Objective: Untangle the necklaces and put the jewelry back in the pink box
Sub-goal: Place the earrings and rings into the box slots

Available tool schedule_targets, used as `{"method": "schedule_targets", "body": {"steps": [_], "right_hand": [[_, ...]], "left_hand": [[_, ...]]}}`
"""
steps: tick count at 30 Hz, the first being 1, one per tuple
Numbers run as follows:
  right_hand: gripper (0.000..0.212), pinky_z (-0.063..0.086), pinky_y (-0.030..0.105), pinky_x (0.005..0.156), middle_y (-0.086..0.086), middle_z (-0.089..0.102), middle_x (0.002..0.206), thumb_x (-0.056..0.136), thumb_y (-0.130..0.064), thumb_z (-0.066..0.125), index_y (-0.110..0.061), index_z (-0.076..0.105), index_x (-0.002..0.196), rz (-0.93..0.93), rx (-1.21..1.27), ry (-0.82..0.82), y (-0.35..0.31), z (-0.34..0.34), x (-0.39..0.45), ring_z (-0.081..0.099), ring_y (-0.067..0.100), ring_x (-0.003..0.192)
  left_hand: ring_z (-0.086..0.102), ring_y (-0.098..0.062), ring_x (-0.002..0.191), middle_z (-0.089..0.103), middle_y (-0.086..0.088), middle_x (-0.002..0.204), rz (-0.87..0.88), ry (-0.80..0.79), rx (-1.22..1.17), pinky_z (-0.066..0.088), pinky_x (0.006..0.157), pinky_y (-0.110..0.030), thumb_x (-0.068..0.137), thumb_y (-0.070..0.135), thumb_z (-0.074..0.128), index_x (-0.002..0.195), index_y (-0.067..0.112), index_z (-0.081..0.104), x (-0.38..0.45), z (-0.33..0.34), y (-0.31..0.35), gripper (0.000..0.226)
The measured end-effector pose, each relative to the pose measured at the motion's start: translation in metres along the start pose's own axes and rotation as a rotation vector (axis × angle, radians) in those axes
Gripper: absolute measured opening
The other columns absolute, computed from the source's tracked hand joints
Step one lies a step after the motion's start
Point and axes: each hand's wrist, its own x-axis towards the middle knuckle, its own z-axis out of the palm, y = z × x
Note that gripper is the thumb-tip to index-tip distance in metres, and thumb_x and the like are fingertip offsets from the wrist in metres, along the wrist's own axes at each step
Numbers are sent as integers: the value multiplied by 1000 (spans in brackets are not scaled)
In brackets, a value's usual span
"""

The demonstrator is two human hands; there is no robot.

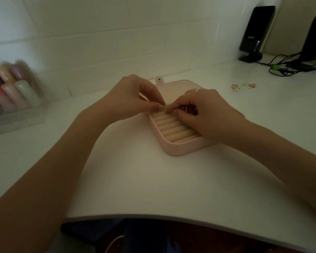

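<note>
My left hand (135, 95) and right hand (204, 114) each pinch a small gold piece (166, 110) between fingertips, just over the far end of the open pink box (179, 147), whose cream padded ring rolls lie in soft ridges. By my judgement the task is midway: two thin gold tangles (243, 86) wait on the smooth white surface (153, 179) at two o'clock from the box.

A pink box (179, 148) lies open on the white table, cream ring rolls exposed; a small gold piece (166, 111) is held over its far end; more jewelry (243, 86) lies well apart
</note>
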Motion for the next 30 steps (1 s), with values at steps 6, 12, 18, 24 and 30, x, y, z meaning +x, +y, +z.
{"method": "schedule_targets", "body": {"steps": [6, 12, 18, 24, 30], "right_hand": [[21, 31, -1, 66, -26, 47, 71, 89, -18, 58, -25, 73, 102, 7, 9, -2, -1, -1, 0, 47, -8, 66], [22, 32, 0, 65, -28, 47, 69, 88, -16, 59, -25, 74, 100, 10, 43, 6, 2, 0, 0, 46, -21, 70], [21, 35, 1, 66, -22, 57, 74, 87, -17, 60, -28, 75, 97, 40, 64, 22, 5, 0, 0, 53, -8, 70], [18, 38, 6, 69, -9, 63, 82, 87, -18, 63, -26, 75, 97, 65, 8, 9, 11, -11, 2, 54, 5, 72], [18, 40, 6, 69, -9, 64, 80, 86, -16, 63, -27, 75, 94, 73, 20, -15, 12, -13, 2, 57, 5, 72]], "left_hand": [[62, -1, 71, 70, 3, 76, -9, 7, -28, 52, 77, -24, 75, 16, 77, 75, 26, 71, 1, 3, 1, 11], [65, -11, 78, 72, -1, 80, -23, -48, -12, 52, 78, -21, 73, 12, 78, 86, 17, 76, 0, -7, 0, 14], [59, -8, 67, 68, 4, 72, 55, 2, 64, 48, 70, -19, 72, 11, 79, 79, 27, 72, 2, -1, -1, 19], [50, 4, 66, 52, 18, 75, 140, -8, 190, 39, 65, -10, 78, 13, 73, 82, 15, 71, 7, 10, -3, 5], [45, 0, 69, 45, 16, 75, 206, 12, 239, 35, 66, -7, 84, 8, 63, 84, 17, 65, 10, 18, -3, 9]]}}
